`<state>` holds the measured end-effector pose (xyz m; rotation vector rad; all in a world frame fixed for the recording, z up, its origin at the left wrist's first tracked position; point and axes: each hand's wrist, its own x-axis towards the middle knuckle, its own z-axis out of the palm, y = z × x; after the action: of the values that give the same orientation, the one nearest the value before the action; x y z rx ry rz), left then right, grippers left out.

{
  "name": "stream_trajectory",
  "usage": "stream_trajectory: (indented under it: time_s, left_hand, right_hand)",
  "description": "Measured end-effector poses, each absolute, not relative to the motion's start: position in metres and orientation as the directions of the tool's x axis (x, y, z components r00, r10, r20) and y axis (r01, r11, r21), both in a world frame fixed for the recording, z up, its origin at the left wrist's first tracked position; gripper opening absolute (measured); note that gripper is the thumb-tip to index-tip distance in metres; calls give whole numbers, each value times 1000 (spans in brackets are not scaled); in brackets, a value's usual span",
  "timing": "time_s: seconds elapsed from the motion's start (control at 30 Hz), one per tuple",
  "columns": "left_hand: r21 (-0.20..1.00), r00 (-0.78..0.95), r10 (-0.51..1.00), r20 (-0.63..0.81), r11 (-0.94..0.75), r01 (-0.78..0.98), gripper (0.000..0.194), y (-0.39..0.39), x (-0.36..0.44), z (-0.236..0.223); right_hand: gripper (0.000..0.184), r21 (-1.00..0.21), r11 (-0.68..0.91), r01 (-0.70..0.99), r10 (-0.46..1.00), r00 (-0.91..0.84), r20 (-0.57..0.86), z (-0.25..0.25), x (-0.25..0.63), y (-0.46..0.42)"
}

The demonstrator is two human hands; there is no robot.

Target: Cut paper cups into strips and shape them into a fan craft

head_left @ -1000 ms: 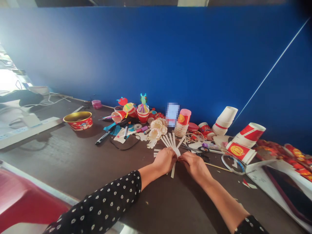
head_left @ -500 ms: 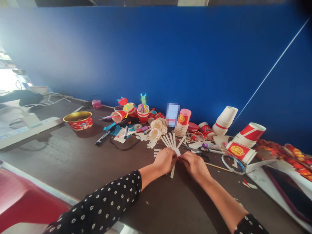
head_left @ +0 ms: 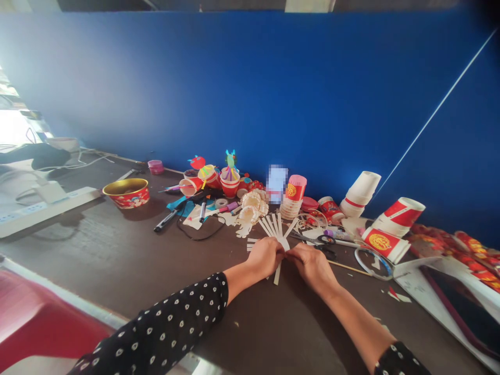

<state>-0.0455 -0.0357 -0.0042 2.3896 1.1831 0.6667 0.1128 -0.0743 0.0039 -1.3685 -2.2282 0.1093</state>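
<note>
And here we are at the bench (head_left: pixel 242 312), both hands right in the thick of it! The left hand (head_left: pixel 265 258) and the right hand (head_left: pixel 312 268) meet over a white paper fan (head_left: pixel 276 229), its narrow strips splaying away from the person, with one strip poking out toward them below the hands. The fingers (head_left: pixel 289 253) of both hands are drawn in tight, pinching the fan at its base where the hands meet. Just beyond lie crinkled paper flowers (head_left: pixel 252 205) — lovely work — and to the right, a pair of scissors (head_left: pixel 326 239) sits beside the right hand. Farther along, a white paper cup stack (head_left: pixel 361 191) leans by the blue wall (head_left: pixel 250 88), with red-and-white paper cups (head_left: pixel 398 216) tipped over beside it, and a gold-lined red bowl (head_left: pixel 127 192) off to the left!
</note>
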Motion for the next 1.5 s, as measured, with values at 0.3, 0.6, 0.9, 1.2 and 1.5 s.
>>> stream_trajectory:
  time_s: [0.3,0.6,0.9,1.2,1.5]
  left_hand:
    - [521,513,817,263,-568,637,19,-37,-45,-7]
    - [564,500,826,260,-550,615,17,-37,-46,-4]
    - [592,507,826,244,-542,597,15,-37,-47,-3]
    - [621,487,849,204,-497,606,15,-38,-47,-1]
    - [654,505,843,185,-489,578,14,-36,-50,0]
  right_hand:
    - [25,-352,511,784,842,-372,392,4,114,-74]
    - [23,-380,528,759,839,-399,370,4,117,-74]
    - [23,-279,260,924,931,-163,326,12,142,-70]
    - [18,-138,91,986,981,-65,184,18,142,-76]
    - [17,-114,103,988,980,-81,184,22,142,-80]
